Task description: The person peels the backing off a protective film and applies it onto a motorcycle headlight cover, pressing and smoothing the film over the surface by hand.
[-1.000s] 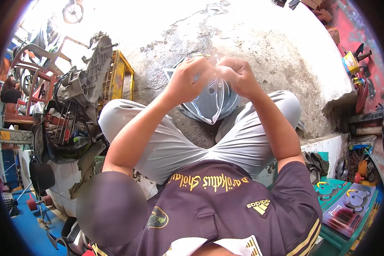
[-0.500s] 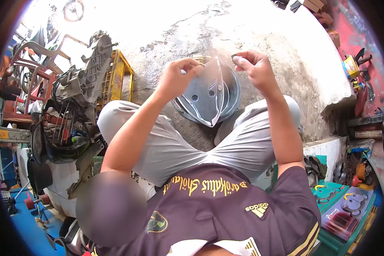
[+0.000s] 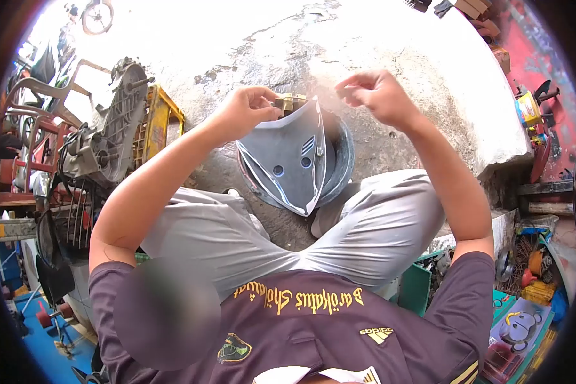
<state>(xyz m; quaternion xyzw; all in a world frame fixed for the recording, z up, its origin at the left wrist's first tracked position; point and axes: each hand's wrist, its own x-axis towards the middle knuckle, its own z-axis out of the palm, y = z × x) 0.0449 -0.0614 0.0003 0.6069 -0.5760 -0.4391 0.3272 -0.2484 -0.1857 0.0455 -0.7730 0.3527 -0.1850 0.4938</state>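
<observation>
Two bent legs in grey trousers (image 3: pixel 377 224) spread outward just beyond the dark shirt (image 3: pixel 313 333), whose yellow lettering reads upside down. Low on the right, a packaged item (image 3: pixel 517 333) with a clear front lies on something green; part of it is cut off by the dark edge of the view.

Past the gap between the knees sits the dark grey panel (image 3: pixel 281 144), its white-edged point turned toward the person. It bears two round holes and a few short stripes, and it covers much of a round grey basin (image 3: pixel 345 157) on the worn concrete floor (image 3: pixel 416 121).

At the panel's far end, the left hand (image 3: pixel 253 110) keeps a narrow grip, thumb and fingers beside a brass-coloured piece (image 3: pixel 293 102); whether it pinches anything I cannot tell. The right hand (image 3: pixel 385 101) is raised, apart from the panel, fingers curled toward the thumb; blur hides whether its grip holds something.

Off to the left stand a yellow crate (image 3: pixel 155 125), a grey metal casing (image 3: pixel 118 112) and a brownish chair (image 3: pixel 45 86). Farthest away, a spoked wheel (image 3: pixel 97 18) shows against the glare.
</observation>
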